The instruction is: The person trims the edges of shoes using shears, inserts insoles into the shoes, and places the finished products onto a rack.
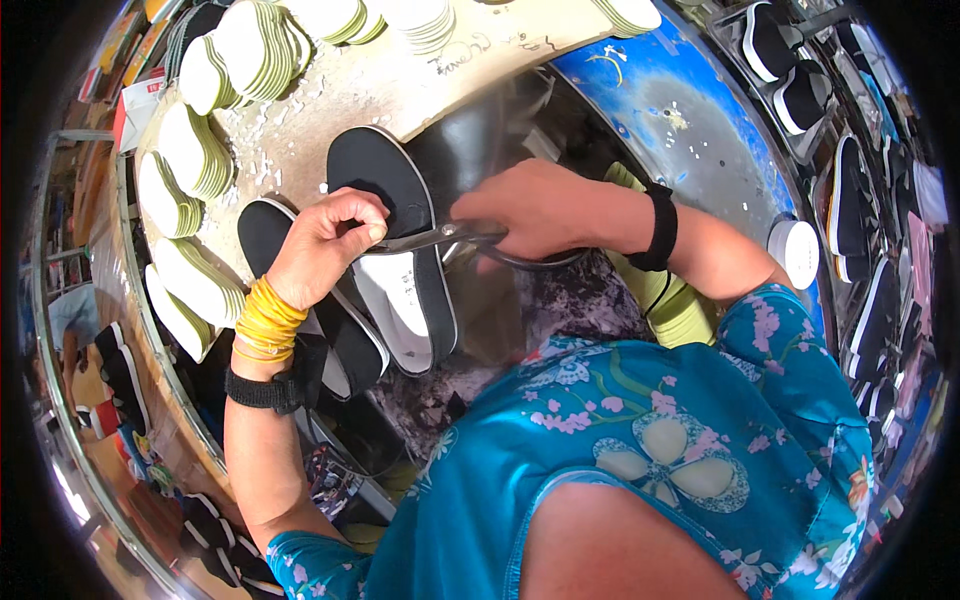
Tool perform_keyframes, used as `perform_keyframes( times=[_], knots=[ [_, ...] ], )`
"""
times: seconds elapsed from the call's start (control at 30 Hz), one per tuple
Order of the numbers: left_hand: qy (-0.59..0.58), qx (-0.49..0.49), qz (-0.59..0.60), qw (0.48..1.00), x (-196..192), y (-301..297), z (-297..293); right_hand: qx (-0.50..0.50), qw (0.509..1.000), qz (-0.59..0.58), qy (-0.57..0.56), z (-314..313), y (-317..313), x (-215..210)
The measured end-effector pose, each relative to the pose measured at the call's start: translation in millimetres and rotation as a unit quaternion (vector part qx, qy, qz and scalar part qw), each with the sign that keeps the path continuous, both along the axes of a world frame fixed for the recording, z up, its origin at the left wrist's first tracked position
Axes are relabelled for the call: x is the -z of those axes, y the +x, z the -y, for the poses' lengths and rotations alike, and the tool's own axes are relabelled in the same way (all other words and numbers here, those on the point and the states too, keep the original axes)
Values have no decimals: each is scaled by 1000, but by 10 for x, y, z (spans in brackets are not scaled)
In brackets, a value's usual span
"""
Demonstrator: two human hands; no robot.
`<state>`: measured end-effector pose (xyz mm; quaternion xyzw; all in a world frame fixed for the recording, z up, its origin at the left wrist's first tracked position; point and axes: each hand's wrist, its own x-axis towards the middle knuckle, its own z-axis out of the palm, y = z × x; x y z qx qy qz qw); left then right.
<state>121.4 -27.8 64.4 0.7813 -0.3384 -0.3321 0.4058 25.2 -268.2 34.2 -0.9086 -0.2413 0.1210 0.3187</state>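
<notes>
Cream-coloured, the worktop [520,35] spreads ahead, with a blue-painted surface [620,75] at its right. White-and-green insole stacks [195,155] crowd its far and left edges. Two black shoes [375,175] lie side by side, toes over the worktop. The left hand [325,235] partly covers them, thumb and forefinger pinched together, anything between indistinct; the right hand's [540,210] fingers grip scissors [430,239], blades crossing the right-hand shoe. White scraps [265,180] litter the worktop.
</notes>
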Motion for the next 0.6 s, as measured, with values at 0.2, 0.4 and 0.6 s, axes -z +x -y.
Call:
perform_keyframes(
  times=[0.2, 0.4, 0.6],
  knots=[
    [-10, 10, -74, 997, 61, 65, -28, -29, 999, -35, 0, -9, 52, -37],
    [-38, -82, -76, 993, -405, -30, -223, 8, 996, -72, 53, 153, -70, -53],
    [221, -89, 14, 971, -446, -790, -891, 132, 969, -29, 205, 392, -164, 217]
  ],
)
